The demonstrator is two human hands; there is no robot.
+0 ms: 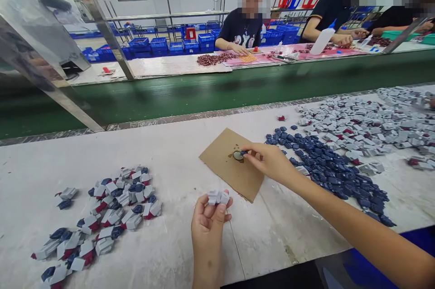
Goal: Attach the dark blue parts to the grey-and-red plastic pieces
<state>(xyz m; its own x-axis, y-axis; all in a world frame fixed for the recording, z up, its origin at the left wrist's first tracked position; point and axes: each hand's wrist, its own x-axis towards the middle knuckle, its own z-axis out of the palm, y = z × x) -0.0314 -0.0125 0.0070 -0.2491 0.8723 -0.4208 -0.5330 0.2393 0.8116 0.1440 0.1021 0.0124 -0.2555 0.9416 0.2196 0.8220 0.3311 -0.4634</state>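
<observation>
My left hand (211, 223) is closed around a small light-grey plastic piece (218, 197), held up over the near part of the table. Between the thumb and fingers of my right hand (268, 160) is a small dark-blue plastic piece (244, 153). It is at the edge of a small round cap (238, 155) with a pale inside, and I cannot tell whether they touch. That cap lies on a square of brown cardboard (220, 162), with dark wet-looking spots around it. To the right spreads a pile of dark-blue pieces (326, 169).
Grey pieces (367, 121), some with dark red, cover the table's right rear. Joined grey, red and blue pieces (112, 207) lie at left. Across a green barrier (186, 94), co-workers sit at another table holding a white squeeze bottle (322, 41). A metal post (102, 21) rises at left.
</observation>
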